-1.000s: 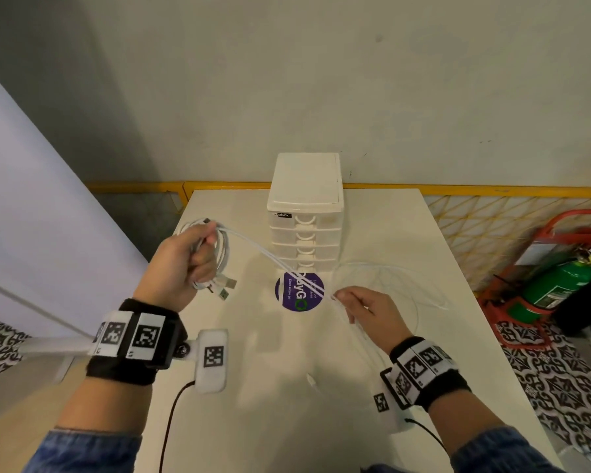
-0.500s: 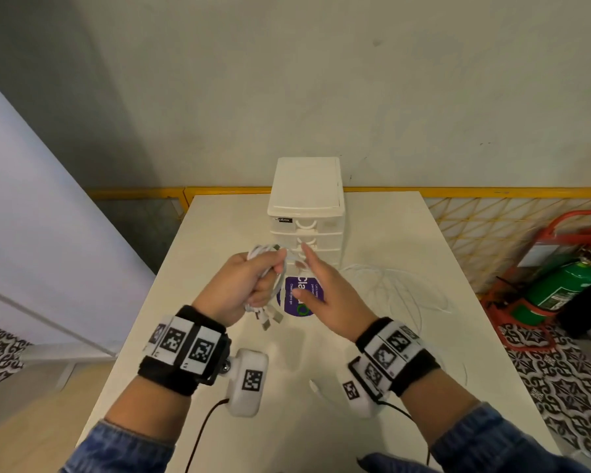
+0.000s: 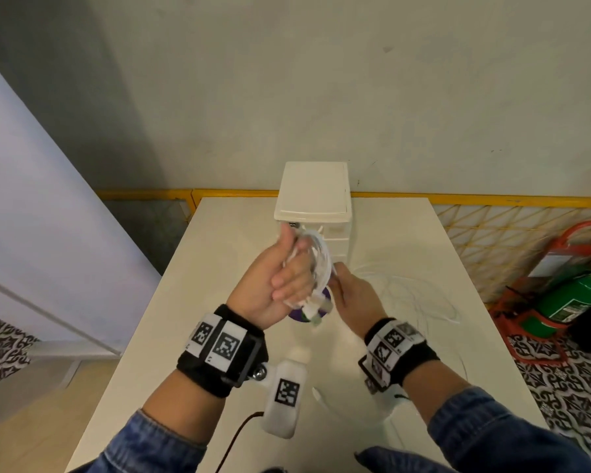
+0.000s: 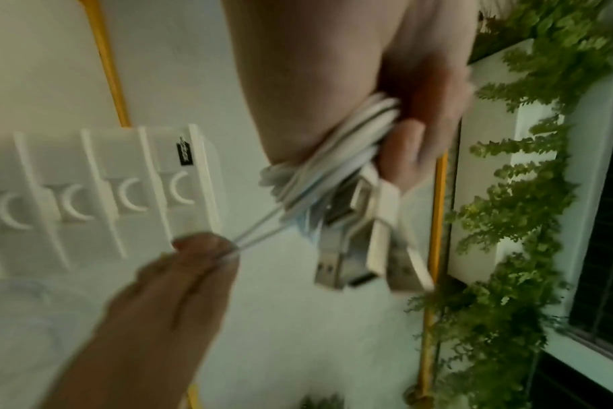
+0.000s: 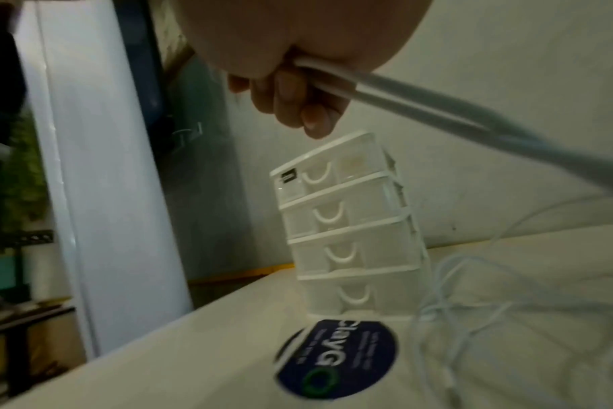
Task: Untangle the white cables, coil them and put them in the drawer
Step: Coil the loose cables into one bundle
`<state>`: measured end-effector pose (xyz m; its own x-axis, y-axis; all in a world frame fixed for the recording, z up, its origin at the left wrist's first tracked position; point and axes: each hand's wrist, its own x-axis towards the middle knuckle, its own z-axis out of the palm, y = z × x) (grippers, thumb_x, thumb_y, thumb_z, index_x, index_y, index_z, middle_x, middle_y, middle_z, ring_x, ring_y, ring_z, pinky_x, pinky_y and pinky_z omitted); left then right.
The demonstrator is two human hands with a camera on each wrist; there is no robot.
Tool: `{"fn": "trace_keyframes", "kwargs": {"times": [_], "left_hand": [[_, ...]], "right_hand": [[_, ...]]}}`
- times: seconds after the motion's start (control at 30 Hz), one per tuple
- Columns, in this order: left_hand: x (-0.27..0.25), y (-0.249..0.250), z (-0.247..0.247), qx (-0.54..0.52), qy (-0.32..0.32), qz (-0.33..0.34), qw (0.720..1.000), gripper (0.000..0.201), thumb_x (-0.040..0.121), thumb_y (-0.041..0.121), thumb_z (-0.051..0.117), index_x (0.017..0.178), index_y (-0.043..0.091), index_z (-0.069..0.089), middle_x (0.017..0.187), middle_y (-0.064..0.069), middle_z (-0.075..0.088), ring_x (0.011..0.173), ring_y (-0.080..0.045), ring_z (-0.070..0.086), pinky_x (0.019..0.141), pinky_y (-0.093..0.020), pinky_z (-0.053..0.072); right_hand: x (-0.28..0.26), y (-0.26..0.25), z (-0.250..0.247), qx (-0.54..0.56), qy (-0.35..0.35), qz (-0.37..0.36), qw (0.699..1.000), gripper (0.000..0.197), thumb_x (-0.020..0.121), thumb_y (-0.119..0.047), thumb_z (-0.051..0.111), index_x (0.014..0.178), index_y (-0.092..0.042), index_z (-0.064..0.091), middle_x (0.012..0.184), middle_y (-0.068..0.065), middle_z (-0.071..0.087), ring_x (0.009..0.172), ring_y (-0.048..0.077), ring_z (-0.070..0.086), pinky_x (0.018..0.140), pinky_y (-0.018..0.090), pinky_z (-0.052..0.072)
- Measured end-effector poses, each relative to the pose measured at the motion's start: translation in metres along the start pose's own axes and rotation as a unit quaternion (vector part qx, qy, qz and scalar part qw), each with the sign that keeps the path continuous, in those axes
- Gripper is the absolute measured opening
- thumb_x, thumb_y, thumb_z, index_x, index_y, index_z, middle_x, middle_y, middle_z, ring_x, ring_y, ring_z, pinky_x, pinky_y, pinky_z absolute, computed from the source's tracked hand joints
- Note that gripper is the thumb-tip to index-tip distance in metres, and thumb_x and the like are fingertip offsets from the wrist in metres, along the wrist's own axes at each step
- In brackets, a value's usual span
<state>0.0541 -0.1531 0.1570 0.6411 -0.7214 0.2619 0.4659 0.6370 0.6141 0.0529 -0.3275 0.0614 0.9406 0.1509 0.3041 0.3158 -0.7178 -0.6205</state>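
Left grip (image 3: 280,285): I hold the coiled white cables (image 3: 316,268), fingers curled around.
Right grip (image 3: 352,295): I pinch the free strand (image 4: 259,229).
Handling: light, soft, springy; I judge the coil must be held across all its loops.

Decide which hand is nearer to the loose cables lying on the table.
Right. The right hand hovers just beside the loose cables, pinching a strand. The left hand is farther off, holding the coiled bundle before the drawer unit.
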Motion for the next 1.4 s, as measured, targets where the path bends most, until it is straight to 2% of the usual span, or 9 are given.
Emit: {"fn": "trace_keyframes", "kwargs": {"times": [0.13, 0.33, 0.43, 0.57, 0.7, 0.9, 1.0, 1.23, 1.4], "left_hand": [[0.019, 0.022, -0.001, -0.102, 0.051, 0.134, 0.984, 0.037, 0.097, 0.04, 0.038, 0.086, 0.008, 0.053, 0.044, 0.003, 0.045, 0.034, -0.01, 0.03, 0.039, -0.021, 0.028], [0.033, 0.046, -0.017, 0.095, 0.305, 0.289, 0.902, 0.035, 0.103, 0.038, 0.029, 0.08, 0.017, 0.046, 0.052, 0.005, 0.039, 0.043, -0.01, 0.036, 0.048, -0.022, 0.033], [0.029, 0.037, -0.037, 0.33, 0.37, 0.25, 0.832, 0.031, 0.104, 0.029, 0.031, 0.079, 0.018, 0.046, 0.057, 0.001, 0.042, 0.046, -0.013, 0.04, 0.048, -0.026, 0.034], [0.017, 0.008, -0.057, 0.627, 0.33, 0.069, 0.703, 0.043, 0.102, 0.028, 0.039, 0.068, 0.008, 0.055, 0.052, -0.006, 0.049, 0.043, -0.015, 0.046, 0.049, -0.026, 0.041], [0.012, -0.014, -0.053, 0.62, 0.251, -0.089, 0.738, 0.048, 0.1, 0.041, 0.038, 0.071, 0.008, 0.057, 0.052, -0.008, 0.055, 0.043, -0.017, 0.051, 0.05, -0.03, 0.042], [0.01, -0.032, -0.032, 0.333, 0.131, -0.168, 0.919, 0.065, 0.095, 0.06, 0.016, 0.083, 0.008, 0.053, 0.038, 0.0, 0.038, 0.028, -0.012, 0.032, 0.036, -0.017, 0.029], [0.012, -0.029, -0.022, 0.226, 0.1, -0.171, 0.954, 0.052, 0.096, 0.055, 0.024, 0.082, 0.013, 0.052, 0.038, 0.007, 0.032, 0.026, -0.005, 0.026, 0.033, -0.015, 0.022], [0.022, -0.017, -0.005, 0.032, 0.051, -0.001, 0.998, 0.038, 0.096, 0.042, 0.035, 0.079, 0.014, 0.055, 0.039, 0.009, 0.041, 0.028, -0.003, 0.037, 0.033, -0.017, 0.029], [0.03, 0.013, 0.007, -0.02, 0.141, 0.185, 0.972, 0.03, 0.095, 0.038, 0.036, 0.078, 0.015, 0.047, 0.04, 0.007, 0.039, 0.033, -0.003, 0.037, 0.038, -0.016, 0.031]], "right_hand": [[-0.012, -0.011, 0.02, 0.069, -0.03, 0.042, 0.996, 0.014, 0.1, -0.031, 0.034, 0.094, -0.02, 0.042, 0.063, -0.008, 0.051, 0.062, 0.026, 0.051, 0.06, 0.034, 0.04], [-0.028, 0.001, 0.022, 0.118, -0.084, 0.058, 0.988, 0.03, 0.099, -0.033, 0.039, 0.116, -0.021, 0.061, 0.1, -0.002, 0.07, 0.09, 0.017, 0.064, 0.083, 0.036, 0.049], [-0.028, -0.005, 0.012, 0.133, -0.076, 0.025, 0.988, 0.027, 0.096, -0.036, 0.046, 0.114, -0.027, 0.064, 0.103, -0.008, 0.071, 0.095, 0.009, 0.065, 0.085, 0.029, 0.05], [-0.017, -0.018, -0.016, 0.126, -0.022, -0.044, 0.991, 0.034, 0.088, -0.043, 0.043, 0.102, -0.023, 0.067, 0.087, -0.003, 0.071, 0.08, 0.012, 0.064, 0.073, 0.03, 0.05], [-0.003, -0.028, -0.036, 0.118, 0.042, -0.094, 0.988, 0.023, 0.09, -0.034, 0.049, 0.098, -0.024, 0.068, 0.092, -0.014, 0.069, 0.083, 0.0, 0.062, 0.074, 0.017, 0.047], [0.017, -0.011, -0.052, 0.107, 0.102, -0.079, 0.986, 0.019, 0.084, -0.031, 0.062, 0.101, -0.029, 0.071, 0.074, -0.016, 0.056, 0.069, -0.001, 0.054, 0.068, 0.015, 0.041], [0.02, -0.006, -0.051, 0.154, 0.085, -0.085, 0.981, 0.027, 0.088, -0.029, 0.056, 0.113, -0.029, 0.065, 0.074, -0.013, 0.056, 0.071, 0.0, 0.055, 0.072, 0.012, 0.04], [0.008, -0.001, -0.019, 0.261, 0.025, 0.043, 0.964, 0.033, 0.097, -0.012, 0.046, 0.12, -0.034, 0.056, 0.072, -0.024, 0.064, 0.066, -0.002, 0.055, 0.068, 0.021, 0.045], [-0.021, 0.01, 0.008, 0.166, -0.051, 0.052, 0.984, 0.022, 0.097, -0.025, 0.038, 0.108, -0.02, 0.056, 0.065, -0.018, 0.052, 0.059, -0.003, 0.051, 0.065, 0.019, 0.039]]}}
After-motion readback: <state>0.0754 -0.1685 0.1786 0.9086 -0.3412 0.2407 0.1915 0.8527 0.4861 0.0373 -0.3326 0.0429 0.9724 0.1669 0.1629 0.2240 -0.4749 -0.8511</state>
